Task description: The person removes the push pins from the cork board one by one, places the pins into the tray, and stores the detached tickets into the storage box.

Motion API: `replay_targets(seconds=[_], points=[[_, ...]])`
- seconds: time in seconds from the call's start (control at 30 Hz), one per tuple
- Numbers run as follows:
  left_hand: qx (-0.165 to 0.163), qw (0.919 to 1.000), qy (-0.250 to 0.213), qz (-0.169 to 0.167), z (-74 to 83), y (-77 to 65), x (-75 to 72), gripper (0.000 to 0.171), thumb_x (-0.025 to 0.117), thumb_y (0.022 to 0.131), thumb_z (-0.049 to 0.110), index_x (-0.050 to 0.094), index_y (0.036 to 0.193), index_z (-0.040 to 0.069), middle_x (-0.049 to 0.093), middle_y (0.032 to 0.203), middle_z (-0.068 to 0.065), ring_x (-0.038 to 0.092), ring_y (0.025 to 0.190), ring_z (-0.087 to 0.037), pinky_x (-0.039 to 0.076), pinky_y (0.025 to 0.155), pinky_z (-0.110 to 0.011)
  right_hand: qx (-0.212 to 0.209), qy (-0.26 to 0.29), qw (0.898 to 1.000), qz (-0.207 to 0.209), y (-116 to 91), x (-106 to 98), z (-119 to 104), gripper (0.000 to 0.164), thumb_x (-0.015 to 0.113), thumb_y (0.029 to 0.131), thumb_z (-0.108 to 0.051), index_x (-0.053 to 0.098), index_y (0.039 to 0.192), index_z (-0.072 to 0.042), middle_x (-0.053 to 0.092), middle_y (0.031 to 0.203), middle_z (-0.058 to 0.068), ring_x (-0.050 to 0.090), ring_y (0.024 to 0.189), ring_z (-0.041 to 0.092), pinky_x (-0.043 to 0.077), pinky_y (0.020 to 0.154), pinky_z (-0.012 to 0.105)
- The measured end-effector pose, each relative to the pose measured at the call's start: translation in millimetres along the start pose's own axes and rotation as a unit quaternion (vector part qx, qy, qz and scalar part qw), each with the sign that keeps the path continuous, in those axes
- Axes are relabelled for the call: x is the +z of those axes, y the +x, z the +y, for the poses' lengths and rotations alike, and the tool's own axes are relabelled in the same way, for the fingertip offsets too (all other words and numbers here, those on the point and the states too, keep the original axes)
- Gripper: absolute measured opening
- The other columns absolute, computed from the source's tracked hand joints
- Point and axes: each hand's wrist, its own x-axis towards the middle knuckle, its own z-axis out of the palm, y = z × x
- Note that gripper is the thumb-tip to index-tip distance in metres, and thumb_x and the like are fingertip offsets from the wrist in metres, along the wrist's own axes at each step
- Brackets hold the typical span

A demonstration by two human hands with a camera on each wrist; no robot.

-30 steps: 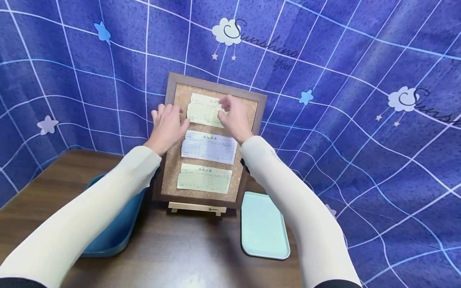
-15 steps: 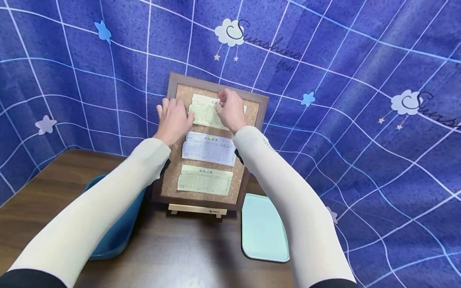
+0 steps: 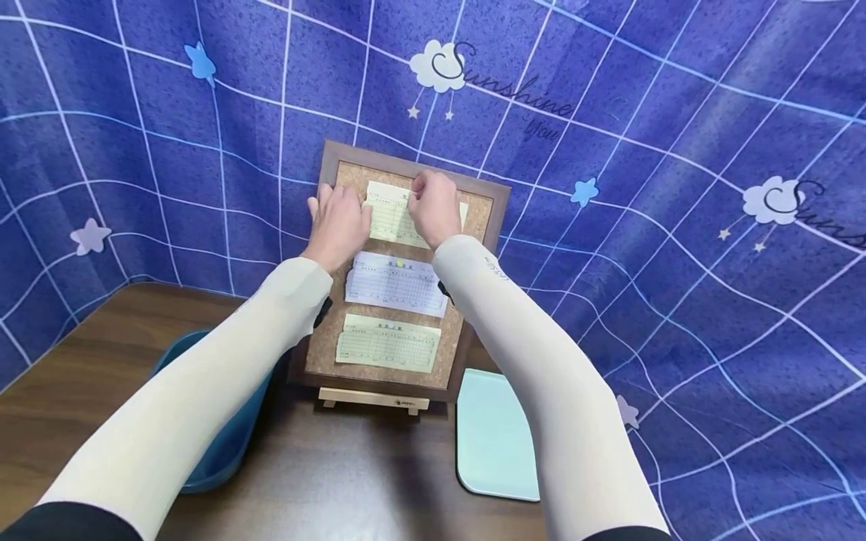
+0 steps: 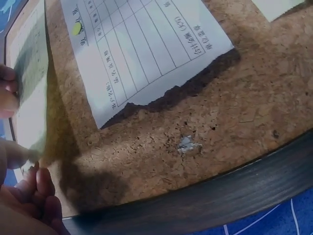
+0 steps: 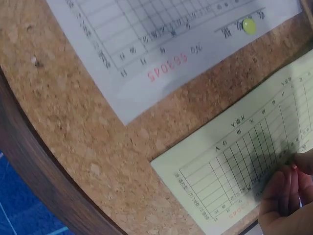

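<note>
A wood-framed corkboard [image 3: 452, 338] bears three printed receipt slips. At the top pale yellow slip [image 3: 389, 218], my left hand [image 3: 338, 225] pinches the left edge between thumb and fingers, as the left wrist view shows close up. My right hand [image 3: 435, 209] brings thumb and fingertips together at this slip's heading. A tiny reddish spot between them looks like a pushpin, mostly hidden by the fingers. Below, a yellow pushpin [image 5: 249, 26] fixes the white-lilac slip [image 3: 392, 289] at its heading. The lowest, pale green slip [image 3: 388, 349] has a faint bluish pin [image 3: 390, 325].
The board leans on a small wooden easel [image 3: 372, 398] standing on a brown table [image 3: 325, 473]. A deep blue bin [image 3: 223, 451] is at the left, partly behind the left sleeve. At the right lies a mint tray [image 3: 497, 443]. Behind hangs a blue patterned curtain [image 3: 609, 90].
My left hand has moved right to the top slip's left edge. My right hand has shifted slightly up and left, its fingertips drawing together at the heading. The head view has shifted slightly.
</note>
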Motion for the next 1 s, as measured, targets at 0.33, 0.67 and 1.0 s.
replay_targets(seconds=[0.33, 0.67, 1.0], points=[[0.014, 0.9998, -0.011, 0.011, 3.8, -0.8, -2.4, 0.020, 0.048, 0.096, 0.018, 0.058, 0.088, 0.003, 0.064, 0.086, -0.013, 0.046, 0.083, -0.031, 0.023, 0.084, -0.048, -0.006, -0.033, 0.999, 0.036, 0.0, 1.8, -1.7, 0.006, 0.062, 0.084, -0.007, 0.066, 0.081, -0.010, 0.066, 0.085, 0.002, 0.059, 0.077, 0.017, 0.047, 0.073, 0.028], [0.003, 1.0000, -0.008, 0.004, 7.8, 1.4, -4.7, 0.022, 0.045, 0.095, 0.017, 0.052, 0.078, 0.005, 0.055, 0.073, -0.011, 0.043, 0.079, -0.030, 0.022, 0.085, -0.048, -0.044, -0.029, 0.996, 0.067, 0.3, 5.0, 3.1, 0.005, 0.061, 0.077, -0.005, 0.059, 0.076, -0.009, 0.059, 0.076, 0.002, 0.055, 0.072, 0.017, 0.044, 0.070, 0.028], [-0.004, 1.0000, 0.004, -0.006, 1.6, 4.2, -6.5, 0.023, 0.041, 0.095, 0.017, 0.050, 0.076, 0.006, 0.053, 0.070, -0.011, 0.044, 0.079, -0.031, 0.022, 0.085, -0.049, -0.115, 0.008, 0.991, 0.066, -2.4, 6.5, 14.9, 0.006, 0.062, 0.078, -0.005, 0.060, 0.083, -0.008, 0.059, 0.080, 0.001, 0.054, 0.075, 0.013, 0.043, 0.072, 0.024]])
